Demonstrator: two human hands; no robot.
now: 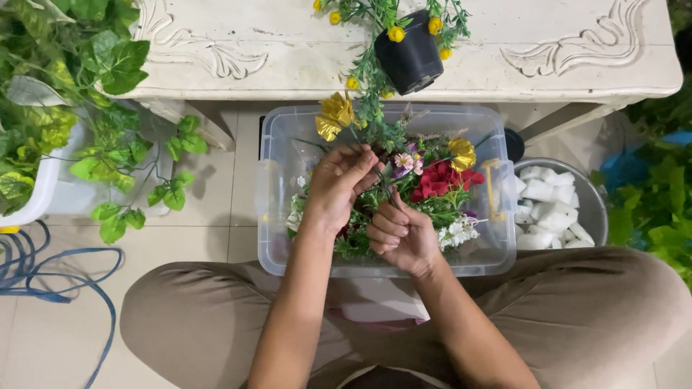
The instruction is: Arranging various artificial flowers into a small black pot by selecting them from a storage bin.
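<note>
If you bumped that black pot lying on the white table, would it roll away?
Probably, at least a little. The black pot lies on its side on the white table, and its round wall suggests it could roll. It looks like thin plastic, so likely light. The leafy stems with yellow flowers poking out might slow it.

A single head-worn camera looks steeply down, close over the person's lap, at a clear plastic bin (pixel 277 216) below a white table's (pixel 504 68) front edge.
</note>
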